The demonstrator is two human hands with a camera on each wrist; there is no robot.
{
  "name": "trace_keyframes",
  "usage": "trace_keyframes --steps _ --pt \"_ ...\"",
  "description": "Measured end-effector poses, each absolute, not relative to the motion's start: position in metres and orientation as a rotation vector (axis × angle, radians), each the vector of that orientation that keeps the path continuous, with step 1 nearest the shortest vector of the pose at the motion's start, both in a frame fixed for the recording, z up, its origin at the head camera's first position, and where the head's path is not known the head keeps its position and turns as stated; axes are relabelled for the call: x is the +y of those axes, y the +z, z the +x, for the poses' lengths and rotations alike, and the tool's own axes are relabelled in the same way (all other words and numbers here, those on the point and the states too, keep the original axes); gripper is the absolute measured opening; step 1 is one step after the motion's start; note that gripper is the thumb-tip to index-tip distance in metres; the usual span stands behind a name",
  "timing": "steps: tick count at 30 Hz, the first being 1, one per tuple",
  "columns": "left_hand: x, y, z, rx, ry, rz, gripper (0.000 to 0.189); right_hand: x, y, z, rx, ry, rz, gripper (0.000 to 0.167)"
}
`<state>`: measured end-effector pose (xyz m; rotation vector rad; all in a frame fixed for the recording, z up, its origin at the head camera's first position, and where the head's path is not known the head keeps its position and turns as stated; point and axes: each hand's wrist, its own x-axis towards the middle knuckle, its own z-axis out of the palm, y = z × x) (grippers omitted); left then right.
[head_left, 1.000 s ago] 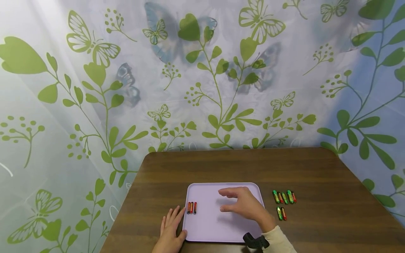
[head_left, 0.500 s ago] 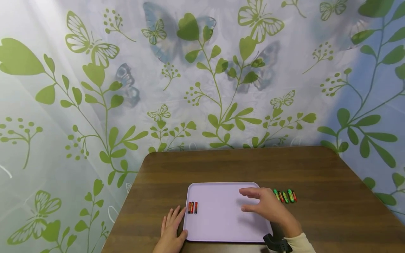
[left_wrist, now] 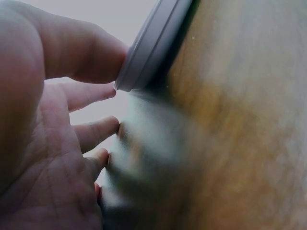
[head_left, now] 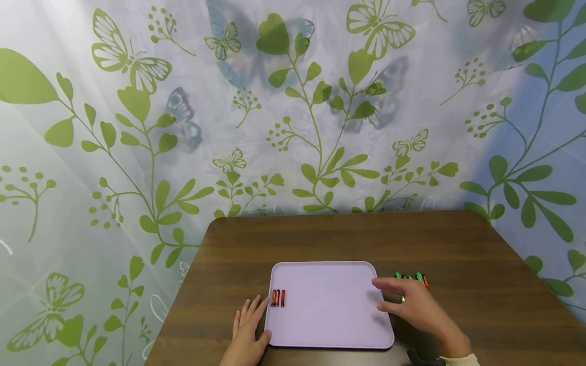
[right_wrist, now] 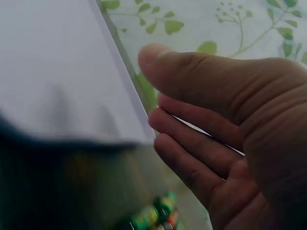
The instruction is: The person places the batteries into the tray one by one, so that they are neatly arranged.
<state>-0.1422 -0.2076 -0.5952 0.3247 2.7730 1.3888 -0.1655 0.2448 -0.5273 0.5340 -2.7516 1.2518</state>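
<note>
A lilac tray (head_left: 331,305) lies on the wooden table, with three slim red-and-black batteries (head_left: 277,298) upright in a row near its left edge. My left hand (head_left: 248,330) rests beside that edge with fingers spread; in the left wrist view the thumb (left_wrist: 91,52) touches the tray's rim. Over the tray's right edge hovers my right hand (head_left: 414,307), thumb and fingers apart and nothing between them. Just behind it, green and red batteries (head_left: 419,277) lie on the table, partly hidden by the hand. The right wrist view catches some green batteries (right_wrist: 148,218) at the bottom.
The brown table (head_left: 339,236) extends behind and to both sides of the tray. A curtain (head_left: 293,112) printed with green leaves and butterflies hangs behind it. A dark band (head_left: 423,358) sits on the right wrist.
My empty right hand has moved right, from above the tray's middle to its right edge, and now covers part of the loose batteries. The left hand and the three batteries have stayed put.
</note>
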Motion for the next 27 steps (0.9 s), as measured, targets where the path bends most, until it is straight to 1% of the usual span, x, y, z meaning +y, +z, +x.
trace_keyframes --steps 3,6,16,24,27 --pt "-0.206 -0.582 -0.14 2.743 1.414 0.344 0.076 0.256 -0.526 -0.163 -2.759 1.198 0.557 0.051" --pt "-0.205 -0.577 -0.139 2.744 1.436 0.345 0.076 0.265 -0.524 -0.162 -2.796 1.183 0.516 0.052" --pt "-0.209 -0.589 -0.146 2.777 1.377 0.33 0.074 0.287 -0.526 -0.153 -2.9 1.024 0.387 0.054" --pt "-0.207 -0.59 -0.141 2.733 1.53 0.413 0.077 0.297 -0.533 -0.148 -2.901 0.891 0.349 0.051" --pt "-0.207 -0.591 -0.142 2.739 1.518 0.417 0.077 0.299 -0.536 -0.146 -2.905 0.835 0.352 0.052"
